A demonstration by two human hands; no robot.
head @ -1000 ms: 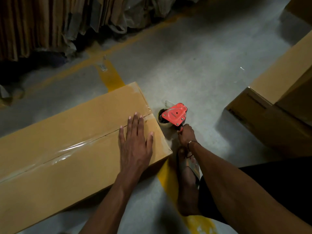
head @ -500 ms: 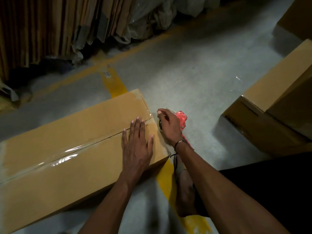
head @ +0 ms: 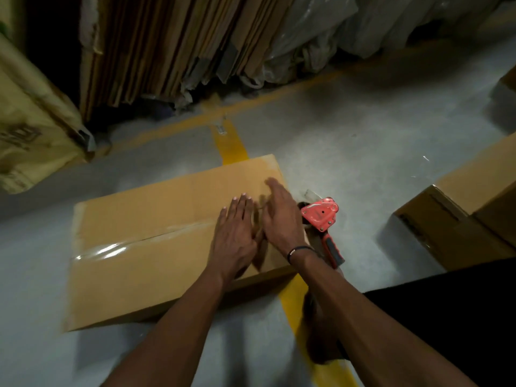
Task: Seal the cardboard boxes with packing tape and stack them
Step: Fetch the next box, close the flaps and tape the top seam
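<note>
— Blurred at the fingertips, right hand (head: 280,216); contact with the box (head: 156,236) impossible to judge
— Hiding part of the taped seam, both that one and the left hand (head: 236,236)
— Partly covered by the right wrist, tape gun (head: 321,216); roll barely visible
— Cut off at the right edge, second box (head: 458,219)
— Smeared and unreadable, print on the sack (head: 30,121), itself cropped at the left

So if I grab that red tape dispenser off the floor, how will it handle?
The tape dispenser probably feels rigid and fairly light, judging by its flat red side plate. Its dark-sleeved handle should grip well. Lying on its side, it seems unlikely to roll.
</note>
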